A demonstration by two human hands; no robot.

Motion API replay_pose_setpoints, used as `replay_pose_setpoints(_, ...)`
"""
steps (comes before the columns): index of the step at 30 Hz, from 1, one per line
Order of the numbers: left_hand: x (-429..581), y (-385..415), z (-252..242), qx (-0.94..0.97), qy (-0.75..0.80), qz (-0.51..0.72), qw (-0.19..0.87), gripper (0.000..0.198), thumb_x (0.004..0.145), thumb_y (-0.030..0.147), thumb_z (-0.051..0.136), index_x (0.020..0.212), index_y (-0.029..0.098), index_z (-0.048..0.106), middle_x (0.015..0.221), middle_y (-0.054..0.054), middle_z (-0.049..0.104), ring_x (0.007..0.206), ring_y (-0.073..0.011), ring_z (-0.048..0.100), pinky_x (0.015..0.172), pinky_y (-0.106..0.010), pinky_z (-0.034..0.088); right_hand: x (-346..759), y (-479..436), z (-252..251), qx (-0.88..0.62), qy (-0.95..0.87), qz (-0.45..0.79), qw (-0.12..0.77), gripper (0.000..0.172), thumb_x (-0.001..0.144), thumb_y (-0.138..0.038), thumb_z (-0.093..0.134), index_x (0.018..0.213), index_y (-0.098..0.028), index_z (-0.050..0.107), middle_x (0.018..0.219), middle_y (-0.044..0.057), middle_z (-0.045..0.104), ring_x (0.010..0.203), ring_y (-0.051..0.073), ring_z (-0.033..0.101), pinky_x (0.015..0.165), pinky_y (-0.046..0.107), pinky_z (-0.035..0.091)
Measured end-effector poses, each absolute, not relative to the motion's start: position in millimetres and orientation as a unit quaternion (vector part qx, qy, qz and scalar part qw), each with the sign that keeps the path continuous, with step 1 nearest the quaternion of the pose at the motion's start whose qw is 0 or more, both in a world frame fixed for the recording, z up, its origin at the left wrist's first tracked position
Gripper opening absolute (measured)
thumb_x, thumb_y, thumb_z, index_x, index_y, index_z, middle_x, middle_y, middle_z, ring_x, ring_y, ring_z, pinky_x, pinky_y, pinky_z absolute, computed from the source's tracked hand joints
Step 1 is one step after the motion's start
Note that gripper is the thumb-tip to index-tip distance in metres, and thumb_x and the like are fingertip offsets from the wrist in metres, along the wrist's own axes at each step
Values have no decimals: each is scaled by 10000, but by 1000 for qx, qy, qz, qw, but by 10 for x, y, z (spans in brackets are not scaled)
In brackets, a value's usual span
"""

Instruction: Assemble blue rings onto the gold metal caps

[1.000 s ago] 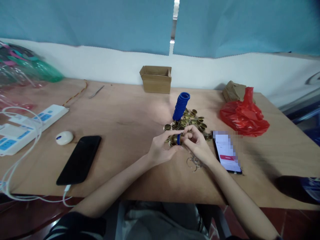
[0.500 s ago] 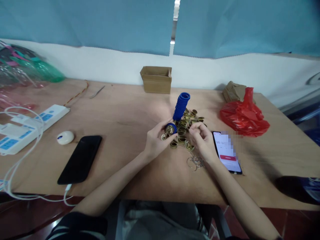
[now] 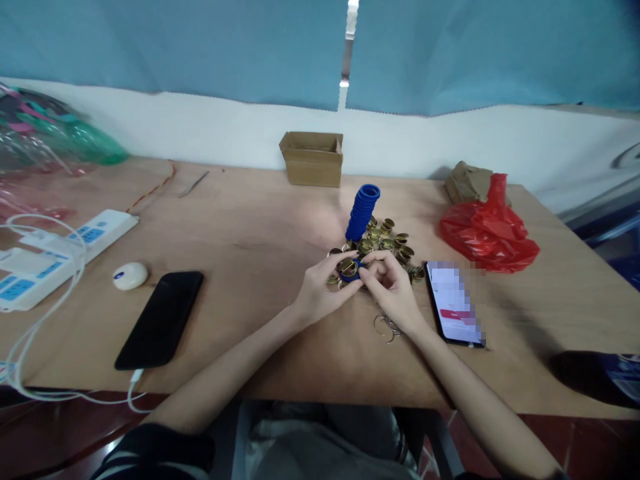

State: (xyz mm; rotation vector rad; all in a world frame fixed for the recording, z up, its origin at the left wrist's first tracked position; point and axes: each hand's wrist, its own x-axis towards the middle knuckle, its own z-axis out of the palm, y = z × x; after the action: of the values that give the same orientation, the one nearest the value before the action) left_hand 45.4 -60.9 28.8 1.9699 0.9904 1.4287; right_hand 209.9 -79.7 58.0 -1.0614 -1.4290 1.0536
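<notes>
A blue ring [image 3: 359,274] with a round brass-coloured piece [image 3: 349,268] inside it is gripped between the thumb and fingers of my left hand [image 3: 325,285]. My right hand [image 3: 393,287] is closed at the ring's right edge, thumb and fingertips touching it; anything small between those fingertips is hidden. Just behind stands a leaning stack of blue rings [image 3: 362,213]. Several loose brass-coloured pieces [image 3: 401,239] lie around and behind my hands. Below my right palm are thin wire rings [image 3: 386,328], partly covered by the hand.
A cardboard box [image 3: 314,165] stands against the wall. To the right are a lit phone [image 3: 455,303], a red plastic bag [image 3: 487,237] and a dark bottle [image 3: 600,379]. Leftward lie a black phone [image 3: 160,320] on a cable, a white rounded object [image 3: 130,275] and a power strip [image 3: 113,227].
My right hand has come left to meet the blue ring. My left hand has shifted slightly right and down, tipping the ring so the brass-coloured piece faces up more.
</notes>
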Motion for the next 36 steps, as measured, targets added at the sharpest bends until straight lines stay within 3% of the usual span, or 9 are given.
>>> replay_pose_setpoints(7,479,-654,264,670,363,517,390,428,867,321,739,1255,194,611,1103,-94,765,916,-190,774,768,-266,632,2086,-813,588,-447,-569,469,506,208,949,-434,632,1000,-240,579,607,-87,414,476,98,361,461,254,284)
replay_pose_setpoints(10,472,-622,266,678,367,523,364,431,822,330,800,1206,210,646,1100,-83,760,914,-195,765,797,-299,634,2085,-805,581,-458,-556,473,508,223,945,-448,632,1014,-243,576,604,-88,428,451,92,358,434,250,266)
replay_pose_setpoints(13,462,-593,267,702,357,534,307,368,817,300,810,1150,211,679,1146,-94,738,1056,-228,723,891,-357,622,2079,-795,576,-458,-543,470,523,212,945,-442,629,986,-245,563,577,-97,424,429,84,345,424,241,264)
replay_pose_setpoints(17,469,-593,234,681,359,552,320,363,880,270,739,1224,210,640,1250,-119,685,1167,-244,676,924,-369,613,2081,-785,574,-462,-521,471,541,188,945,-420,627,957,-251,547,534,-103,412,411,88,347,406,237,264)
replay_pose_setpoints(20,480,-602,210,620,349,566,417,406,969,339,615,1346,225,516,1273,-128,666,899,-169,745,725,-289,638,2102,-772,570,-476,-505,462,552,179,952,-419,620,955,-259,541,525,-101,402,400,92,339,394,239,250)
replay_pose_setpoints(22,481,-600,217,576,330,565,490,412,1017,422,518,1371,227,441,1180,-117,702,638,-104,709,541,-232,586,2121,-759,562,-482,-498,453,561,173,959,-418,612,949,-263,535,519,-102,396,396,95,335,393,240,244)
replay_pose_setpoints(24,477,-592,245,540,316,553,550,406,1037,507,429,1303,201,455,1033,-96,738,513,-88,659,440,-206,514,2136,-746,553,-486,-493,449,566,168,961,-411,606,938,-264,529,516,-100,399,397,96,335,398,241,246)
replay_pose_setpoints(29,469,-577,312,502,321,546,589,476,1025,599,375,1089,156,538,821,-71,743,481,-107,644,404,-205,464,2132,-739,543,-485,-486,457,566,147,952,-384,610,926,-257,541,508,-99,400,401,97,335,402,240,241)
replay_pose_setpoints(36,464,-575,303,519,309,555,572,407,1001,543,515,1241,219,456,958,-54,749,556,-104,696,500,-229,547,2112,-747,544,-490,-486,455,563,179,944,-410,621,917,-253,541,499,-105,389,395,95,336,400,233,238)
